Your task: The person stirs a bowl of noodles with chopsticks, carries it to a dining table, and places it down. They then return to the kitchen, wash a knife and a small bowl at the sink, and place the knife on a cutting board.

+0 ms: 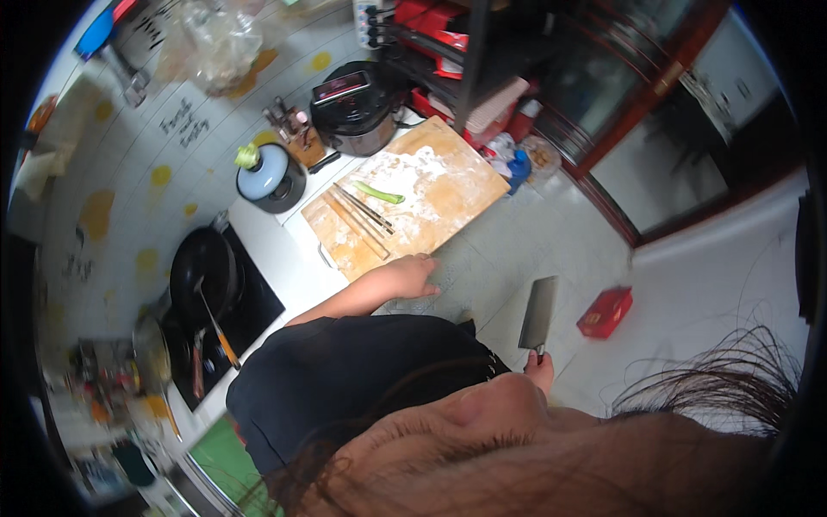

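Observation:
My left hand (412, 276) is at the near edge of a wooden cutting board (475, 184), fingers apart and holding nothing; I cannot tell whether it touches the board. Low on the right, my right hand (541, 369) grips the handle of a cleaver (539, 313), its broad blade pointing away from me over the floor. White powder, like flour, is spread across the board. On it lie a green vegetable stalk (379, 192), dark-ended chopsticks (368, 211) and a slender wooden stick (358, 227) beside them.
Behind the board stand a black rice cooker (354, 110), a wooden utensil holder (303, 145) and a pot with a blue lid (263, 167). A black wok (203, 274) sits on the cooktop at left. On the floor lies a red packet (605, 313); bags and bottles crowd the shelf rack (475, 64).

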`<state>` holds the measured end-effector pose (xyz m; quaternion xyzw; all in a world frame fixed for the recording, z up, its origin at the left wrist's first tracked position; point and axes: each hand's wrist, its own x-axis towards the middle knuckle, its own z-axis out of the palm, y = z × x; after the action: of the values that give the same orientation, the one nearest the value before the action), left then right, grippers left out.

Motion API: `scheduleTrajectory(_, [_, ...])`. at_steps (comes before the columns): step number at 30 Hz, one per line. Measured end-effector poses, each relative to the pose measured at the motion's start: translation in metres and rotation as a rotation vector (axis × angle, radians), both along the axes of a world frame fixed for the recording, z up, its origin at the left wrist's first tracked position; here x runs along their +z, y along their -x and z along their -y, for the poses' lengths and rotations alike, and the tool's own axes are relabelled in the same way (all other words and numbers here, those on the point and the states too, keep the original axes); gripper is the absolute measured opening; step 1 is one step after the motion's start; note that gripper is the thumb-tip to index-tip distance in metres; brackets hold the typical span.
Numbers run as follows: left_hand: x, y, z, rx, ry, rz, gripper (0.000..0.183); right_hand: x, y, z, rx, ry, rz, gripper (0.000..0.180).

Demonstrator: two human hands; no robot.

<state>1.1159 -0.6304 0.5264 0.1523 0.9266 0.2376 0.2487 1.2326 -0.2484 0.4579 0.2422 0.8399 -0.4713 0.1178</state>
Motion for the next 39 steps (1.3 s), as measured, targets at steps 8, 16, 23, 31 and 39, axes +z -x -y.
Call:
scheduleTrajectory(8, [0.01,0.028,0.032,0.603,-0.131,-0.187,0.08,0.001,0.218,0.009,0.869,0.133,-0.028,0.015])
scheduleTrajectory(16, [0.056,0.103,0.223,1.135,0.217,-1.013,0.063,0.117,0.34,0.214,1.084,0.536,-0.036,0.043])
scheduleTrajectory(23, [0.07,0.153,0.316,0.888,0.503,-0.756,0.053,0.207,0.382,0.413,1.22,0.409,-0.09,0.044])
scheduleTrajectory(31, [0.056,0.181,0.365,0.619,0.536,-0.957,0.021,0.248,0.404,0.552,1.385,0.054,-0.026,0.017])
scheduleTrajectory(39, [0.066,0.187,0.382,0.691,0.384,-0.854,0.026,0.258,0.43,0.635,1.454,-0.171,0.149,0.014])
